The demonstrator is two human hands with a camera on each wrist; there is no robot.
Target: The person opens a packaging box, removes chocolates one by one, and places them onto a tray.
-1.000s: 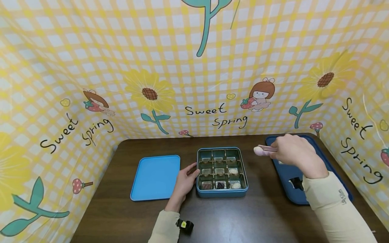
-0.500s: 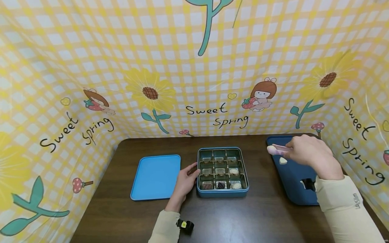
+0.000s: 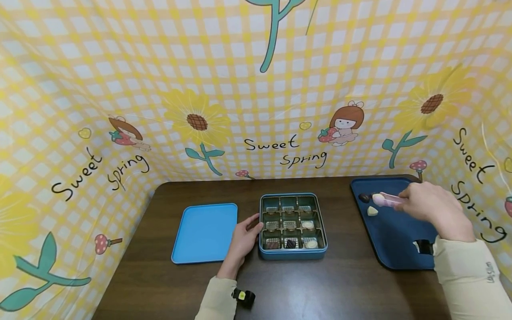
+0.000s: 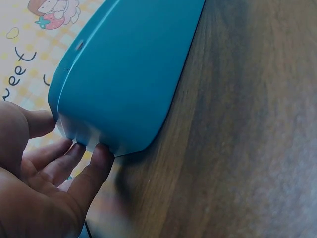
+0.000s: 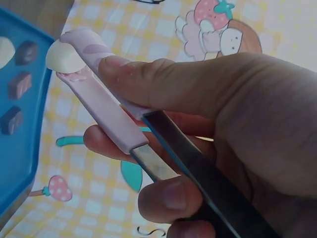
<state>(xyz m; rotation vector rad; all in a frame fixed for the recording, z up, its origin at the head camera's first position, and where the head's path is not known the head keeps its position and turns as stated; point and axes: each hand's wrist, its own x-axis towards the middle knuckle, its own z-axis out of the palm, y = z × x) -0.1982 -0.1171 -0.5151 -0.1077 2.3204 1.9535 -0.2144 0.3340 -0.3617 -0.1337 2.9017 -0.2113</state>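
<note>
My left hand (image 3: 243, 238) grips the left side of a blue tin box (image 3: 293, 254), thumb at the rim and fingertips on the wall (image 4: 114, 99). A divided insert in it bears a brown chocolate (image 3: 273, 244), a dark striped one (image 3: 290, 244) and a white one (image 3: 310, 243) in the near row; another white one (image 3: 307, 225) sits in the middle row's right compartment. My right hand (image 3: 436, 206) holds pink-tipped tongs (image 5: 109, 109) over the dark blue tray (image 3: 396, 249). A domed white chocolate (image 5: 65, 57) is pinched between the tips.
On the tray lie a white chocolate (image 3: 372, 211) and a dark one (image 3: 364, 198); the right wrist view adds brown pieces (image 5: 20, 85). A light blue lid (image 3: 206, 233) lies left of the box. Patterned cloth (image 3: 240, 111) encloses the table's back and sides.
My right hand has moved right with the tongs, from between box and tray to over the tray. Chocolates on the tray have come into sight. My left hand stays at the box.
</note>
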